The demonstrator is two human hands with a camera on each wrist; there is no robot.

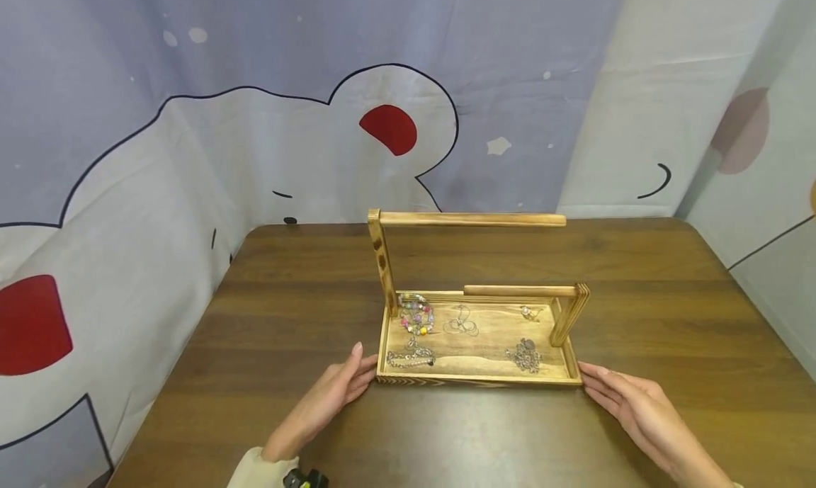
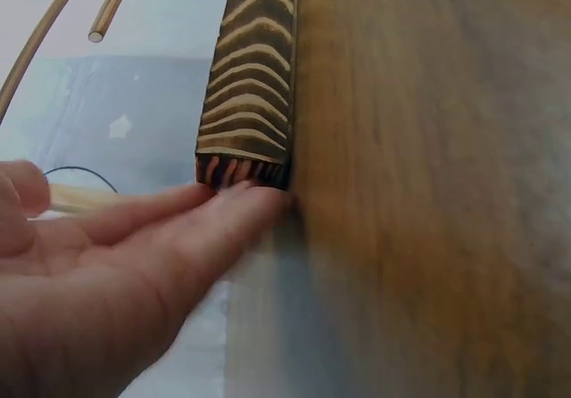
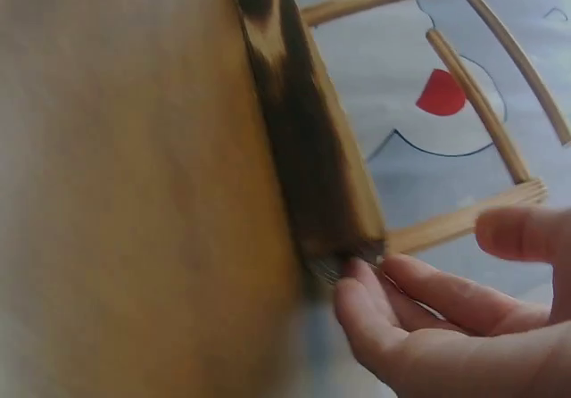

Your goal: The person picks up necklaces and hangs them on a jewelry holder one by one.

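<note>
Resting straight fingers against both ends of our pale wooden tray with dark, burnt-looking grain (image 1: 478,380).
Grasping nothing, our left hand (image 1: 331,392) and right hand (image 1: 631,399) lie with fingers extended, tips touching its opposite end walls, perhaps to steady or square it; we see it sitting flat, about midway between the left and right edges of the brown wood-grain tabletop (image 1: 274,318). Inside, jewellery occupies separate spots, likely against tangling: a silver-coloured chain bracelet (image 1: 411,360) at the near left corner, multicoloured beaded bracelet (image 1: 418,319) far left, thin silvery necklace (image 1: 462,326) toward the far edge, heaped silvery chain (image 1: 528,355) near right, and small gold-toned piece (image 1: 526,311) far right. A tall wooden post (image 1: 382,261) and a shorter wooden post (image 1: 570,314) carry inward bars at different heights, presumably for clearance.
</note>
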